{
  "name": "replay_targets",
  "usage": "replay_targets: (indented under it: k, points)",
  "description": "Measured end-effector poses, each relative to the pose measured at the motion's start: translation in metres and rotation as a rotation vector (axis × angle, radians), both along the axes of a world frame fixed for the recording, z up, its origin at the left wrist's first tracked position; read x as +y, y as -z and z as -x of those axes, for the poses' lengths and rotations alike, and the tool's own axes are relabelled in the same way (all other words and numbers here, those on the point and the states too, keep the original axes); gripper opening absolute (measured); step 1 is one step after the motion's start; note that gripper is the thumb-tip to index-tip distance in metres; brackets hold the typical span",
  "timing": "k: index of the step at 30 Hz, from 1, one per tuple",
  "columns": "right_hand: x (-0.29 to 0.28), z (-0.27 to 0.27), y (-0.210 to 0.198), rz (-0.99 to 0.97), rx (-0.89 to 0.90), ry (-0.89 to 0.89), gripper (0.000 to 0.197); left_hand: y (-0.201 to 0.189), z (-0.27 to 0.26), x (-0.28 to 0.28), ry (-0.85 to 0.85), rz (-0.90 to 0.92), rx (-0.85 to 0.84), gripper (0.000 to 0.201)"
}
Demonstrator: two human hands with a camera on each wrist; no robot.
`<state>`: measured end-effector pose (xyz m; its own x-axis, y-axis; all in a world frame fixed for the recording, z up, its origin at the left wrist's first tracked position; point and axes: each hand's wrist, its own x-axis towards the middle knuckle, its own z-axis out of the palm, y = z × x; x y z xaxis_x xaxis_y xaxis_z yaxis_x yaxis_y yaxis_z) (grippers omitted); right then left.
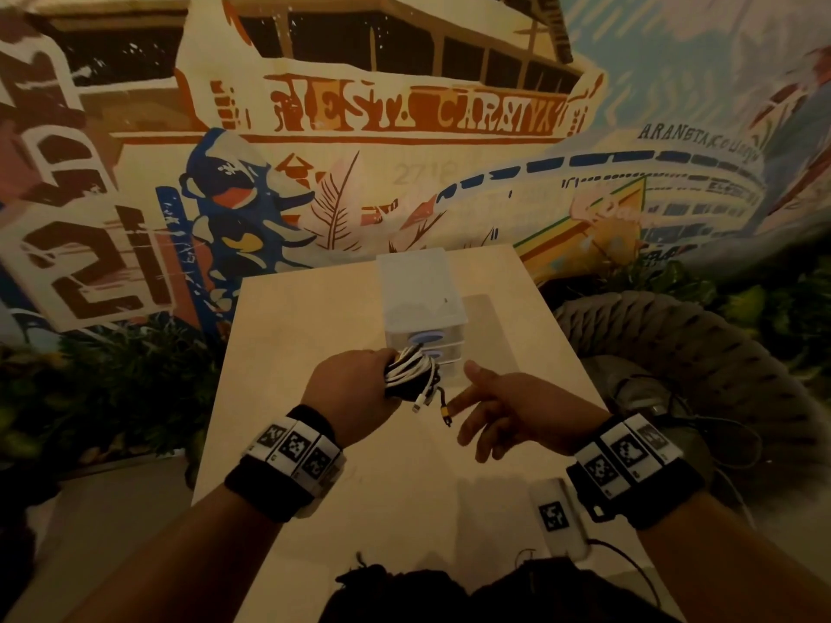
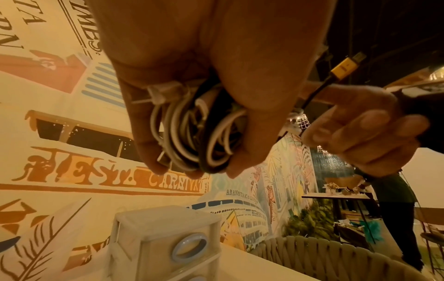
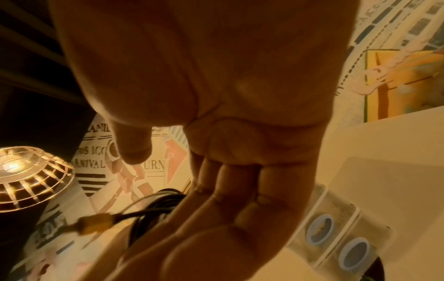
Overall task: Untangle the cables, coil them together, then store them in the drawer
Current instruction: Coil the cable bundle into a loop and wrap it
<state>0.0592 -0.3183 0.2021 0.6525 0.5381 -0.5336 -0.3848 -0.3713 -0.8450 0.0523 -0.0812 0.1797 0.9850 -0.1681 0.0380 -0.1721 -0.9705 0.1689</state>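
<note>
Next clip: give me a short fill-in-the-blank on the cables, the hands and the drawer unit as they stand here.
1. The coiled cable bundle is gripped by the ____ hand.
2. The right hand is open and holds ____.
3. The connector dangling from the bundle on a black cable is coloured ____.
4. The drawers of the translucent drawer unit on the table are all ____.

Missing words: left; nothing; yellow; closed
</note>
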Motion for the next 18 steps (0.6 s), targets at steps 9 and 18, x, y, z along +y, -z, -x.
replay_targets:
  k: [9,18]
  points:
    - [0.020,0.010,-0.006,0.004,-0.264,0.083,0.041,0.003,0.008,-0.018,-0.075,0.080,-0.071,0.011]
    - [0.037,0.008,0.005,0.002,-0.489,0.177,0.032,0.019,0.015,-0.014,-0.133,0.664,0.322,0.018]
